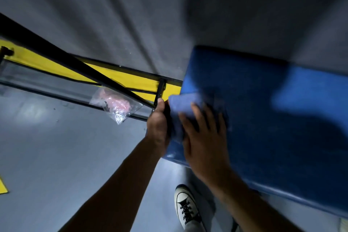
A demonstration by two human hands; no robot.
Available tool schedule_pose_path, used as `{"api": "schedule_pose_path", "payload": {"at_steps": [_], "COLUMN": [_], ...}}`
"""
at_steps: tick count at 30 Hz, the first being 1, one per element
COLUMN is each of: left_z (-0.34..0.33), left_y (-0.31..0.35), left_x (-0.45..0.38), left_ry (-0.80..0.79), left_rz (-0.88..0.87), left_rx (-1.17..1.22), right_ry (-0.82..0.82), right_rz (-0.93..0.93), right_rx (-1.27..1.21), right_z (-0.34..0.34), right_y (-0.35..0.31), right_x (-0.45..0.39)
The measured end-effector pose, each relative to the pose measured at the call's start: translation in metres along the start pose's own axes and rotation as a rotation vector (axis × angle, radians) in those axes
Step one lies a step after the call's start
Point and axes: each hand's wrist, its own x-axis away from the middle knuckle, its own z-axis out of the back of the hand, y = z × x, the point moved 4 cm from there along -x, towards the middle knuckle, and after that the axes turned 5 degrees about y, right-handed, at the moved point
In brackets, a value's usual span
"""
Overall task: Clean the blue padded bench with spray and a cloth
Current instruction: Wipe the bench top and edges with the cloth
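Note:
The blue padded bench [263,103] fills the right half of the view, blurred by motion. A blue cloth [185,103] lies folded over the bench's left end. My right hand [204,137] presses flat on the cloth with its fingers spread and straight. At the end of the bench my left hand [158,124] holds the cloth's hanging side, thumb up; its fingers are hidden behind the cloth. No spray bottle is in view.
A black metal frame with a yellow panel [120,77] runs left of the bench. A clear plastic bag with pink contents [115,104] lies by it. My white sneaker [186,207] stands on the grey floor [56,147] below the bench. A grey wall is behind.

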Motion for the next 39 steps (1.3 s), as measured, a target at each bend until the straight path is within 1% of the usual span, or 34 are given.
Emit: {"api": "schedule_pose_path", "payload": {"at_steps": [1, 3, 5, 7, 8, 10, 12, 17, 19, 21, 22, 24, 25, 28, 30, 33, 36, 39], "left_z": [0.001, -0.002, -0.003, -0.002, 0.000, 0.003, 0.001, -0.007, -0.009, -0.009, -0.008, -0.006, -0.005, -0.005, -0.004, -0.005, -0.006, -0.010], "left_y": [-0.001, -0.001, 0.000, -0.003, -0.003, -0.006, -0.007, -0.003, -0.005, -0.008, -0.011, -0.015, -0.017, -0.021, -0.022, -0.020, -0.017, -0.015], "left_x": [0.000, 0.003, 0.006, 0.007, 0.008, 0.005, 0.005, 0.014, 0.016, 0.015, 0.014, 0.012, 0.012, 0.011, 0.010, 0.013, 0.014, 0.021], "left_ry": [0.010, 0.016, 0.006, 0.052, 0.086, 0.080, 0.066, 0.130, 0.153, 0.165, 0.172, 0.202, 0.221, 0.251, 0.265, 0.264, 0.242, 0.209], "left_rz": [0.009, -0.036, -0.142, -0.260, -0.317, -0.396, -0.450, -0.616, -0.688, -0.722, -0.730, -0.731, -0.733, -0.729, -0.720, -0.733, -0.715, -0.732], "left_rx": [0.021, 0.002, -0.117, -0.298, -0.369, -0.440, -0.493, -0.655, -0.712, -0.740, -0.748, -0.750, -0.748, -0.738, -0.754, -0.795, -0.807, -0.824], "right_ry": [0.003, 0.038, 0.096, 0.066, 0.031, 0.006, 0.003, 0.003, 0.020, 0.049, 0.036, 0.016, 0.043, 0.148, 0.135, 0.114, 0.094, 0.064], "right_rz": [-0.010, -0.027, -0.028, -0.079, -0.128, -0.220, -0.246, -0.143, -0.111, -0.088, -0.051, 0.042, 0.056, -0.037, -0.075, -0.052, -0.005, 0.001], "right_rx": [-0.019, -0.056, -0.073, -0.046, -0.026, -0.011, -0.002, 0.082, 0.144, 0.197, 0.234, 0.305, 0.315, 0.262, 0.272, 0.225, 0.136, 0.039], "right_z": [0.001, 0.000, -0.004, -0.011, -0.015, -0.018, -0.018, -0.008, 0.000, 0.014, 0.021, 0.030, 0.032, 0.031, 0.025, 0.029, 0.034, 0.031], "right_y": [-0.003, -0.007, -0.009, -0.010, -0.010, -0.008, 0.001, 0.049, 0.074, 0.092, 0.096, 0.098, 0.098, 0.098, 0.093, 0.085, 0.078, 0.072], "right_x": [0.020, 0.063, 0.097, 0.108, 0.104, 0.083, 0.054, -0.019, -0.062, -0.108, -0.126, -0.140, -0.136, -0.110, -0.098, -0.077, -0.029, 0.026]}}
